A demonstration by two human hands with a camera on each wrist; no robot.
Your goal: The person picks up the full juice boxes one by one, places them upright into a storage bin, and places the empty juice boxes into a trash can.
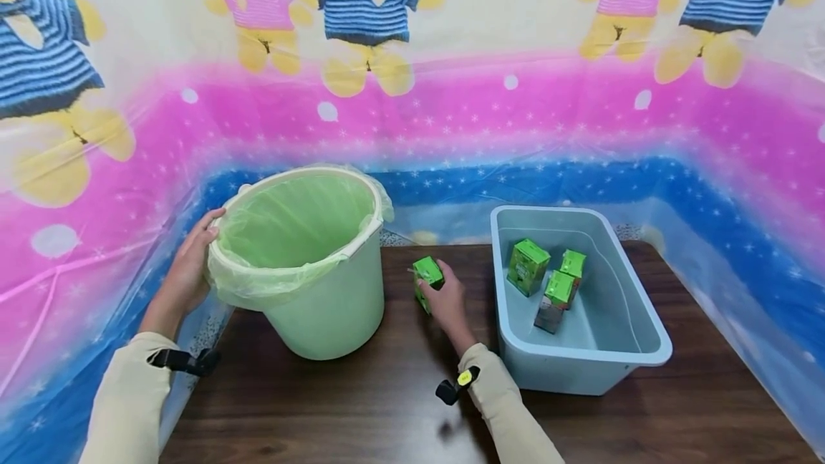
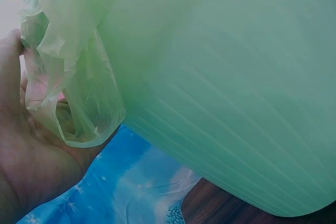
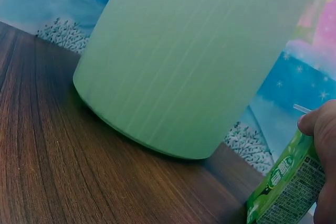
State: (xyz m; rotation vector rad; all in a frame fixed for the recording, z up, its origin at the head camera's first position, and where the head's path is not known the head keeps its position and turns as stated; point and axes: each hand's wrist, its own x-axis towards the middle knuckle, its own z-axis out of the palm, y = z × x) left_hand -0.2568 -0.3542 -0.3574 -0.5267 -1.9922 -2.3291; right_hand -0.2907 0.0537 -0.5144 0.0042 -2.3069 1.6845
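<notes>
A light green bucket with a thin green plastic liner folded over its rim is at the left of the table. At the bucket's left rim, my left hand grips it; the left wrist view shows the loose liner over the palm, hiding some fingers. Between bucket and tub, my right hand holds a green juice box by its sides. A straw sticks out near the thumb in the right wrist view. Whether the box touches the table is hard to tell.
A grey-blue plastic tub stands to the right, with three more green juice boxes inside. The dark wooden table carries everything. A printed cloth with bears hangs around the back and sides.
</notes>
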